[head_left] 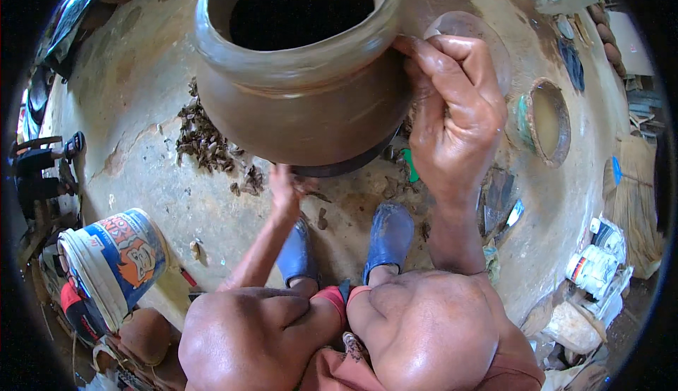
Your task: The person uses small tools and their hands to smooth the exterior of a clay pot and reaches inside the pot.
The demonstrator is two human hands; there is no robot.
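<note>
A round dark clay pot (304, 119) with a smooth, wet-looking rim and a dark mouth sits on a dark round base (325, 168), its rim streaked as if blurred. My right hand (455, 108) is at the right of the rim, fingers curled, with index finger and thumb pinching the rim. My left hand (288, 193) is low at the front of the base, fingers apart and touching or very close to it, slightly blurred. Dark clay scraps (198, 133) lie left of the pot. My feet in blue clogs (387, 239) are below it.
A printed white-and-blue bucket (113, 264) stands at lower left, near a brown clay pot (145, 334). At right are a basin of murky liquid (547, 122), a straw broom (632, 207) and white tubs (593, 271). Dark sandals (70, 151) are at the far left.
</note>
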